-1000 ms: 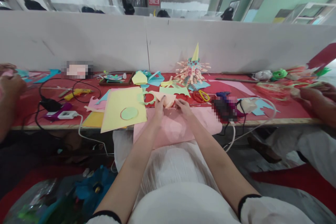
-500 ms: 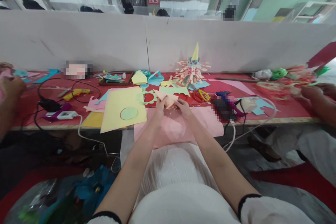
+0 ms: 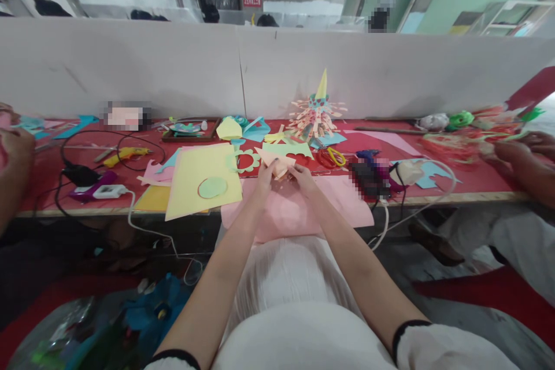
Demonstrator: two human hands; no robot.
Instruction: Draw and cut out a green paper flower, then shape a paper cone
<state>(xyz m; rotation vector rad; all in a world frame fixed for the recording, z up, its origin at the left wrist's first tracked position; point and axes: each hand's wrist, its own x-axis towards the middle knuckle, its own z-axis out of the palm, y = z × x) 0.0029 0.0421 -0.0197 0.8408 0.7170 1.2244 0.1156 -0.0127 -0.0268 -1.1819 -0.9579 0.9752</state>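
Between my two hands is a folded piece of pale pink paper (image 3: pixel 281 166), its pointed corner sticking out to the upper left. My left hand (image 3: pixel 266 174) grips its left side, fingers closed. On the right side, the fingers of my right hand (image 3: pixel 302 176) pinch its edge. Beneath them a large pink sheet (image 3: pixel 299 208) hangs over the table's front edge. Left of my hands lie a yellow sheet (image 3: pixel 191 185) with a green paper circle (image 3: pixel 212 187) on it and a green scalloped paper ring (image 3: pixel 255 157). Scissors with yellow and red handles (image 3: pixel 335 157) rest just beyond my right hand.
A paper figure with a yellow cone (image 3: pixel 317 110) stands at the back by the white partition (image 3: pixel 173 69). A yellow glue gun (image 3: pixel 125 155) and cables lie left, a white power cord (image 3: pixel 451 176) right. Co-workers' hands (image 3: pixel 511 156) are at both sides.
My hands and the folded pink paper hold nearly the same place. The co-worker's hand at the left has shifted a little toward the frame's edge; the one at the right has moved slightly.
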